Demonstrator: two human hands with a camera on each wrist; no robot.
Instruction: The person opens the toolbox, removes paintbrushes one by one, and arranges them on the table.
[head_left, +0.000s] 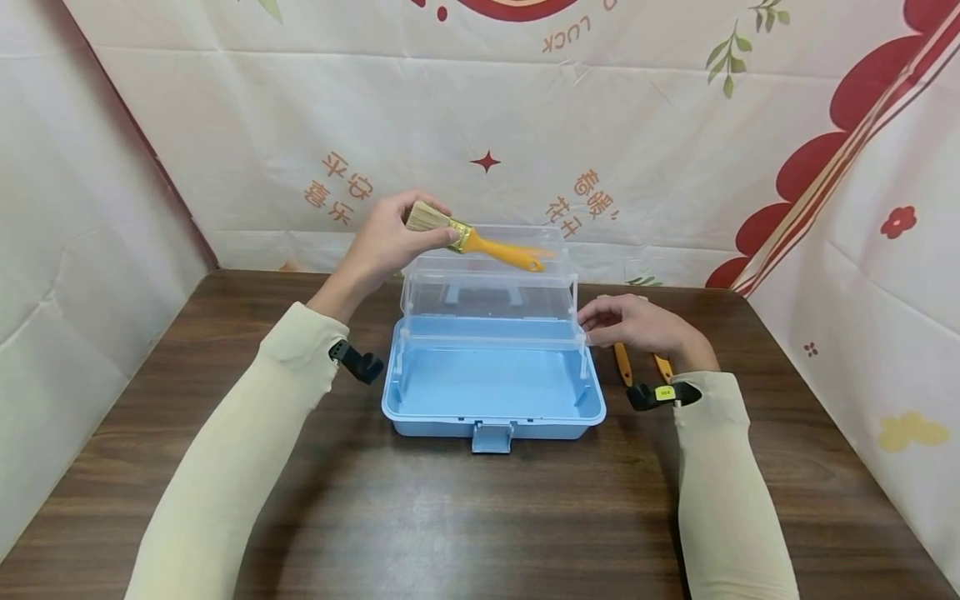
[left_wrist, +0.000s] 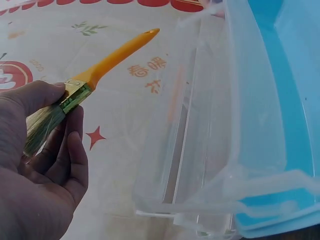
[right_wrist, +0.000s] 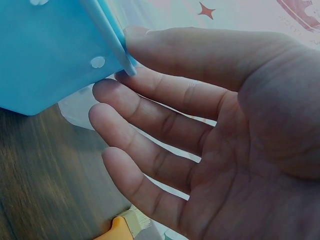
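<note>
My left hand (head_left: 390, 232) pinches a paintbrush (head_left: 495, 248) by its metal ferrule, thumb against fingers. In the left wrist view the brush's pale bristles point toward the palm, and its yellow handle (left_wrist: 117, 57) slants up and away. Below and to the right of that hand stands a light blue toolbox (head_left: 487, 429), its clear lid and trays (head_left: 487, 287) raised at the back. With thumb and index finger, my right hand (head_left: 643, 323) pinches the box's rim at the back right corner. The other fingers of that hand are half bent and hold nothing.
Two more yellow handles (head_left: 622, 365) lie on the wooden table (head_left: 450, 517) beneath the right wrist. One brush with pale bristles (right_wrist: 134, 221) shows low in the right wrist view. A printed cloth (head_left: 480, 100) hangs behind the table. The box's latch (head_left: 492, 437) hangs down in front.
</note>
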